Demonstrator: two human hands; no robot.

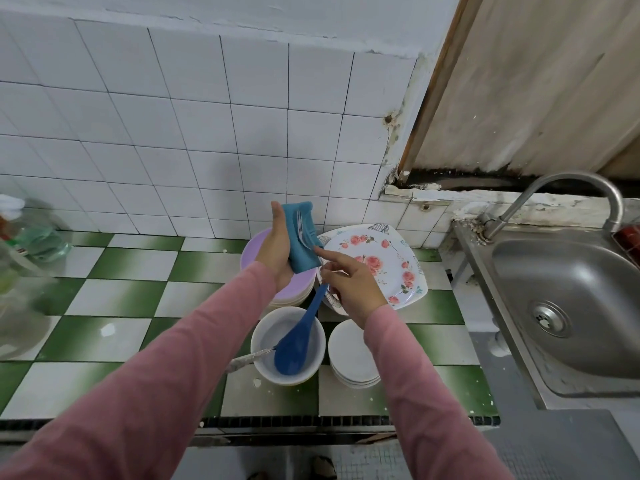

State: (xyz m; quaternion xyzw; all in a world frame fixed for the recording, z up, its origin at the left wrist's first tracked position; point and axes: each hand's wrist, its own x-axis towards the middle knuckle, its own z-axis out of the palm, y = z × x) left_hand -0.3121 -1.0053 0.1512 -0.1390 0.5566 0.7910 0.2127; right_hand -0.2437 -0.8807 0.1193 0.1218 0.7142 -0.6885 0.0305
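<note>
Head view: I've got the left hand (pixel 277 254) upright over the counter (pixel 114 299), backing a blue cloth (pixel 301 251). Its fingers are hidden behind the cloth, so I can't tell if they curl. The fork (pixel 303 233) lies tines-up against the cloth. The right hand (pixel 353 285) pinches the fork's handle, index finger stretched toward the tines.

Risks: the grip looks light, so a wet handle could slip and drop the fork onto the floral plate (pixel 384 265) or into the white bowl (pixel 263 362) holding the blue spoon (pixel 294 344). The tines could also snag the cloth on a pull.
</note>
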